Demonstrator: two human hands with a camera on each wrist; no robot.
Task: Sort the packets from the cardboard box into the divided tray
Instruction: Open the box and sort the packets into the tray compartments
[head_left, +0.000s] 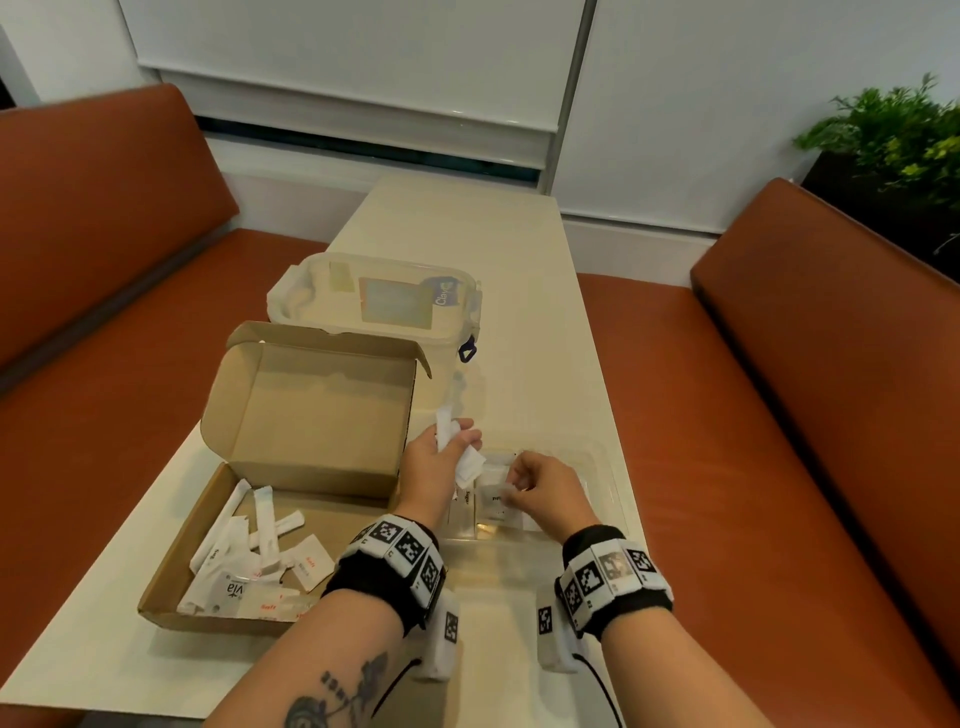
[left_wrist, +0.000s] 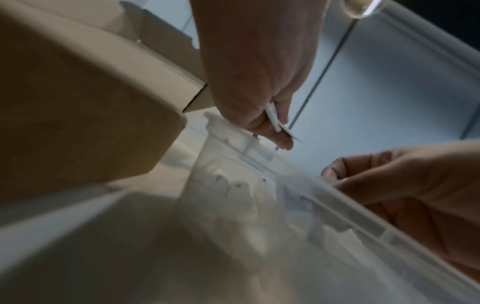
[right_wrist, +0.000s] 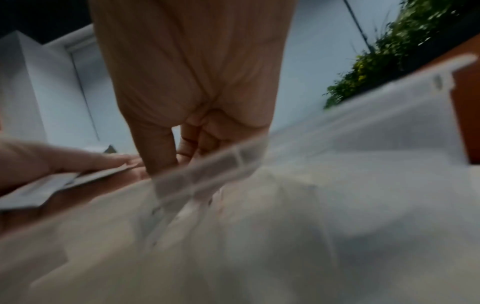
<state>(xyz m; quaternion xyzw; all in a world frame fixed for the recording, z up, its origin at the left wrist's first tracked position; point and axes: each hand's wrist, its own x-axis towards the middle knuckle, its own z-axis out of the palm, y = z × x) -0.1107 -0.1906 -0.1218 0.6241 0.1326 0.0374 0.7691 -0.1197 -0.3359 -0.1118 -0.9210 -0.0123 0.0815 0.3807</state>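
The left hand (head_left: 435, 464) is curled round a small bunch of white packets (head_left: 464, 451), their ends sticking out above and below the fist. It hangs over the left end of the clear divided tray (head_left: 605, 470), just beside the upright lid of the cardboard box (head_left: 291, 538). The right hand (head_left: 545, 493) is close by on its right, over the tray – thumb and fingers bent together, pinching a square white sachet (head_left: 493, 501) low inside a compartment; from the right wrist view the fingertips (right_wrist: 161, 162) dip behind the tray's near wall, blurred through the plastic. A couple of sachets, one printed "Sugar" (head_left: 468, 500), already lie in the tray below the left hand. Left of both hands the box stands open on the pale desk (head_left: 509, 332), with a loose heap of white packets (head_left: 254, 561) on its floor, some marked in red. Beyond the left hand, behind the box, sits a lidded clear storage container (head_left: 371, 301). Orange bench seats (head_left: 753, 415) flank the desk.
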